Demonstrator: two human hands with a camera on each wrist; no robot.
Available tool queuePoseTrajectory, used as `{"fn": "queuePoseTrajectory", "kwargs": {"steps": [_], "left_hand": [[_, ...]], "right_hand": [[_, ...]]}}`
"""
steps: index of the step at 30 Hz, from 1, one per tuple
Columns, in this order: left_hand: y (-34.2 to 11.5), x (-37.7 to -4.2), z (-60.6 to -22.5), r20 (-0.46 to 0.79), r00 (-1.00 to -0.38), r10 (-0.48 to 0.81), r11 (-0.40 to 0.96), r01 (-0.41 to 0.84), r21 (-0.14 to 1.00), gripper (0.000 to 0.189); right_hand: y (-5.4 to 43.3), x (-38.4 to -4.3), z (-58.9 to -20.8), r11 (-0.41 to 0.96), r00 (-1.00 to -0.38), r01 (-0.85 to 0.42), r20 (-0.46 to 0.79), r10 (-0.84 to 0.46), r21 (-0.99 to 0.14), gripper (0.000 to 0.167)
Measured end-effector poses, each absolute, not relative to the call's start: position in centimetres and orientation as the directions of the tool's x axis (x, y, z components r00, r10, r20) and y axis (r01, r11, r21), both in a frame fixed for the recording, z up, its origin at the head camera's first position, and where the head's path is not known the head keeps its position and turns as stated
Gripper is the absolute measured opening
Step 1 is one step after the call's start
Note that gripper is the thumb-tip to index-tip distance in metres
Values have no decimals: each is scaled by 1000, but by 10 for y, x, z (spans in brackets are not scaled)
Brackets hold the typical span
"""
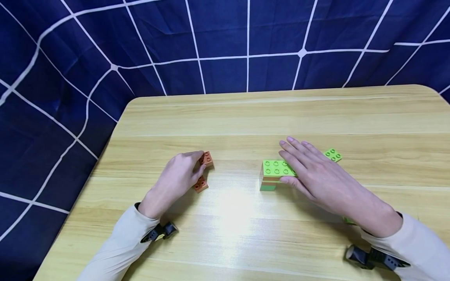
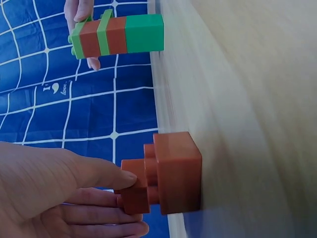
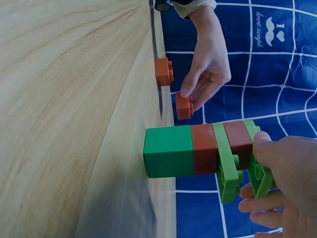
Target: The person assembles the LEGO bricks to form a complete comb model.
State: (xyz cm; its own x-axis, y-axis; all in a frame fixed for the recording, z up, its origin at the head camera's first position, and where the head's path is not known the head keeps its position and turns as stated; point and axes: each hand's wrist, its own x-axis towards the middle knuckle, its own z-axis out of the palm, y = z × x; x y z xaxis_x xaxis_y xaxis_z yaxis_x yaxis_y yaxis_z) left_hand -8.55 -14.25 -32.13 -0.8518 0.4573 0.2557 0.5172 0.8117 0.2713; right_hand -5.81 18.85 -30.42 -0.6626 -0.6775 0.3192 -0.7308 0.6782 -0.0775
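Note:
My left hand pinches an orange-brown toy building brick between thumb and fingers. In the right wrist view that brick is held off the table. Another orange-brown brick sits on the table close by. A stack stands to the right, with a green brick at its base and orange-brown bricks alternating with light green plates above. My right hand lies over the top light green plate, fingers straight and thumb along its near edge. The hand hides the plate's right part.
A light green studded piece shows beyond my right hand. Part of another green piece peeks out under the right forearm. The wooden table meets a blue cloth with white lines behind and at left.

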Motion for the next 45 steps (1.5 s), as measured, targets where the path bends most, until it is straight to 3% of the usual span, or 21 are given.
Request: {"fn": "queuePoseTrajectory", "kwargs": {"steps": [20,37,45], "left_hand": [[-127,-82,-314,271,-821,502,789,563,246,20],[-115,-79,-305,273,-791,548,763,606,224,15],[-110,-76,-301,273,-784,558,751,617,236,28]], "right_hand": [[188,-58,-303,680,-669,-728,308,-677,-87,65],[188,-58,-303,690,-677,-720,300,-672,-80,64],[188,-58,-303,693,-684,-716,287,-671,-83,63]]}}
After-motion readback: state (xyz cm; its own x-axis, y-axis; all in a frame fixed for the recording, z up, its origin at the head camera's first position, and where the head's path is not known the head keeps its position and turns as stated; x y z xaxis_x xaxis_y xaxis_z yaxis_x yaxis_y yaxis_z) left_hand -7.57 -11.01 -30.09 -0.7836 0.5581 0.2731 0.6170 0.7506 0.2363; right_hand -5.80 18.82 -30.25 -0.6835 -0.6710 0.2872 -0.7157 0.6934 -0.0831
